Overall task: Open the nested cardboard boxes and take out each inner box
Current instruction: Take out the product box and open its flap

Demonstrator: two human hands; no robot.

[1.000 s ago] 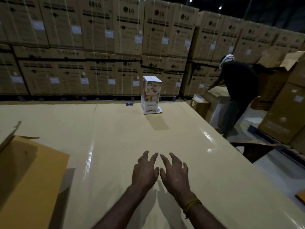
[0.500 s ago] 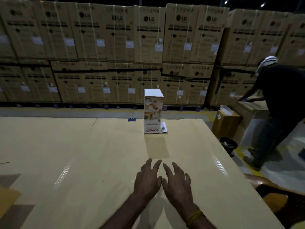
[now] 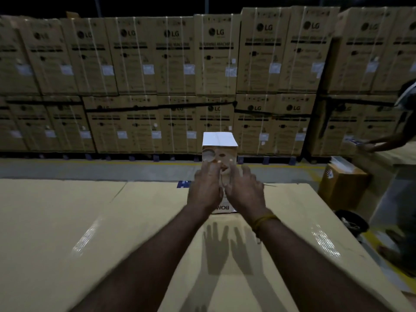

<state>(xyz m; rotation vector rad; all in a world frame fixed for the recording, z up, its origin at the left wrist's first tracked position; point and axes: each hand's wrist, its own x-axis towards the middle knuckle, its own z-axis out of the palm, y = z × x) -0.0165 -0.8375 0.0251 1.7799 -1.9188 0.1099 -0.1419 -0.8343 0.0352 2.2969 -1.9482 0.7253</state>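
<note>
- Head view: we see the printed box upright at 12 o'clock on the cardboard-covered table.
- Left hand and right hand raised before it, fingers spread, grasping nothing; whether they touch it, we cannot tell.

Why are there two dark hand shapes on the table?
Head view: light from above and ahead casts shadows of the left hand and right hand onto the shiny table; glare streaks show beside them, and the stacked boxes behind look dim and blurry.
</note>
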